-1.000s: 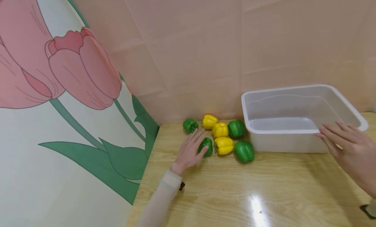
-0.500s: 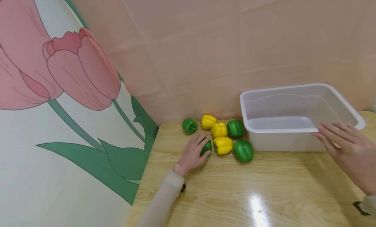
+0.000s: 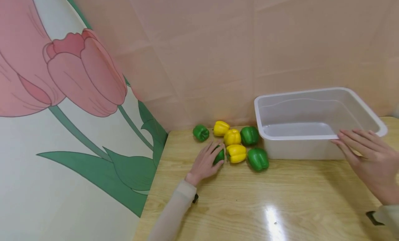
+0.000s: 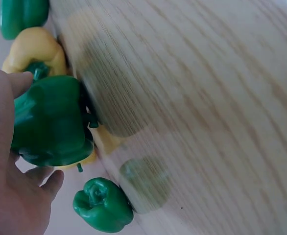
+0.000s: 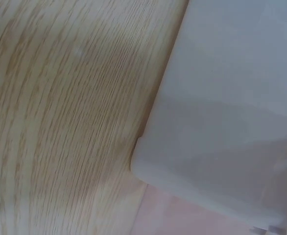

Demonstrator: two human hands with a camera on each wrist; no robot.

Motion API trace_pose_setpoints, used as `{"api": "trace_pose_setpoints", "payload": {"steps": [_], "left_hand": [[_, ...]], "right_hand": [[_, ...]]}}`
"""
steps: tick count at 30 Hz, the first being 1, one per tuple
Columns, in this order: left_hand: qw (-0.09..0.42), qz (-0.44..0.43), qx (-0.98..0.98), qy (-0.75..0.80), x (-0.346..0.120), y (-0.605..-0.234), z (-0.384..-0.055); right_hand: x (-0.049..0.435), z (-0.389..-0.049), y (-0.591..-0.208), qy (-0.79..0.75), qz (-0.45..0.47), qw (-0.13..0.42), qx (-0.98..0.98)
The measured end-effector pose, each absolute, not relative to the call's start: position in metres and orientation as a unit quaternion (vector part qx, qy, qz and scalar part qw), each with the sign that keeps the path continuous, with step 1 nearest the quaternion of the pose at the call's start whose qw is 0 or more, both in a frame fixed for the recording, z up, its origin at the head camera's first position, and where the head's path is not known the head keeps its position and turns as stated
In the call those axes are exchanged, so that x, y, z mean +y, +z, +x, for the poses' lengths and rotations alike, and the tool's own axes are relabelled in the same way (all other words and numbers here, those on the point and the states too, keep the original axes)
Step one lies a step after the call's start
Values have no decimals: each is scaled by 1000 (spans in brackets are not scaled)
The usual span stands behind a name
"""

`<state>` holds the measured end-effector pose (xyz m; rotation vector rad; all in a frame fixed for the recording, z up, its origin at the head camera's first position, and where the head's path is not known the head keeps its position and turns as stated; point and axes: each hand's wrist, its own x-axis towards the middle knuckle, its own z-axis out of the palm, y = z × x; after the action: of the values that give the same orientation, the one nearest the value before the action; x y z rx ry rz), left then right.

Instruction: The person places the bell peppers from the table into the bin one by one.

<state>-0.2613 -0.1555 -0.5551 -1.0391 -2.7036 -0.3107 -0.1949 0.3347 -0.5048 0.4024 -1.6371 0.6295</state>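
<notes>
In the head view my left hand curls over a green bell pepper at the left front of a group of peppers. The left wrist view shows the thumb on one side of this pepper and the fingers around the other, its stem toward the table. A yellow bell pepper lies right beside it. My right hand rests with fairly straight fingers on the front rim of a white plastic tub, near its right end. The right wrist view shows the tub's outer wall.
Two more yellow peppers, one in the middle and one at the back, lie near green peppers at the left, back right and front right. A pink cloth hangs behind the wooden table; a tulip-painted wall stands left.
My left hand has come down over the green pepper and its fingers have closed around it. The right hand has stayed at the tub's rim.
</notes>
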Motion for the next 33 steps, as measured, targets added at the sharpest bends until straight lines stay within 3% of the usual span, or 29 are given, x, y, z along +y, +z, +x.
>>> {"api": "trace_pose_setpoints", "payload": {"steps": [20, 33], "left_hand": [[60, -369, -925, -62, -151, -544, -275], [73, -397, -914, -24, -154, -540, -274]], "right_hand": [[336, -194, -504, 265, 168, 616, -723], [336, -194, -503, 256, 169, 619, -723]]}}
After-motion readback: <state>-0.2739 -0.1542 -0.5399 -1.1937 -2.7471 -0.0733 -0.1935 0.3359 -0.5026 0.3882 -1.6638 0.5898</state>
